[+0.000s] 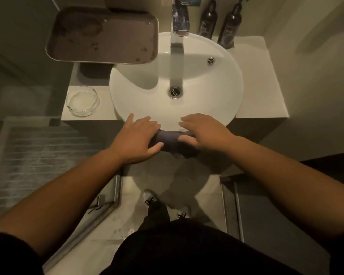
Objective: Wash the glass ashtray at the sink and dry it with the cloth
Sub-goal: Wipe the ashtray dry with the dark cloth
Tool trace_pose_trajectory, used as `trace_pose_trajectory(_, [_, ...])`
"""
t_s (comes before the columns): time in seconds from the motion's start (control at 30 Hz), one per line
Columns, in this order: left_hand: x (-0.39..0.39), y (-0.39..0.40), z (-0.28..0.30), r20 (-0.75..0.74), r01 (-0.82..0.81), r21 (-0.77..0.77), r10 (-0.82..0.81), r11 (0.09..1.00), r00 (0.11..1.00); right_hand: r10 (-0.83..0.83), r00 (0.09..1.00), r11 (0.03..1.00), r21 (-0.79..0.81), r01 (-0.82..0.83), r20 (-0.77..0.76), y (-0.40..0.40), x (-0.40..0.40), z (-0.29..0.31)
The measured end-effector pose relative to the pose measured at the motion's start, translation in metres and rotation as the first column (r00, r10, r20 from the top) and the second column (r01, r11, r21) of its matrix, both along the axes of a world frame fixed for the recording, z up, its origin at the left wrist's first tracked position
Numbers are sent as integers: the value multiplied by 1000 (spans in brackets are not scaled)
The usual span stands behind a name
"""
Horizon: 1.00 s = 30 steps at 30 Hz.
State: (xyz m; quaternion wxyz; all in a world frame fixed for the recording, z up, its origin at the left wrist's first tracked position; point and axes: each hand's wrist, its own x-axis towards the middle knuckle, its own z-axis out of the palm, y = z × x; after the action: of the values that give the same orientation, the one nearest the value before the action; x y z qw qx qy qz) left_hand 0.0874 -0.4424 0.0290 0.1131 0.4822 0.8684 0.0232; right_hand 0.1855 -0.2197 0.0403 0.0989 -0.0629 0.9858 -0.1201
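The clear glass ashtray (82,100) stands on the counter to the left of the round white sink (216,100), with neither hand near it. A dark grey cloth (168,140) hangs over the sink's front rim. My left hand (136,138) lies on the cloth's left end with fingers stretched out and the thumb under the fold. My right hand (204,132) lies on its right end, fingers straight. Both hands press flat on the cloth. The basin is bare and no water runs from the tap (178,34).
A brown tray (103,34) rests on the sink's back-left rim and juts over the counter. Two dark pump bottles (229,22) stand at the back right beside the tap. The pale counter (260,80) ends just right of the sink. My feet stand on the tiled floor below.
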Motion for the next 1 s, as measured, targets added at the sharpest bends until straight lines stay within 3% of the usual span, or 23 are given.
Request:
trace_pose_trajectory(0.1, [5, 1, -6, -10, 34, -31, -34, 999, 999, 110, 994, 994, 27, -110, -16, -12, 4, 0])
trace_pose_trajectory(0.27, [3, 1, -19, -69, 20, -21, -22, 1000, 997, 149, 988, 989, -11, -149, -33, -25, -2, -18])
trace_pose_trajectory(0.53, [1, 3, -20, -129, 27, 81, -16, 996, 991, -35, 977, 999, 11, 38, -210, -42, -4, -51])
trace_pose_trajectory(0.7, [2, -1, -1, -98, 53, 145, -40, 988, 994, -25, 997, 996, -93, 18, -75, -37, 3, -21])
trace_pose_trajectory(0.8, [6, -10, 15, 135, -103, 235, 72, 967, 988, -44, 996, 971, -232, 59, 72, -30, 4, 10])
trace_pose_trajectory(0.87, [7, -17, 26, 351, -270, 260, 170, 927, 921, -41, 984, 936, -337, 98, 174, -26, 1, 27])
trace_pose_trajectory(1.0, [0, -24, 44, 544, -449, 367, 204, 814, 814, 8, 975, 866, -488, 105, 224, -22, -15, 48])
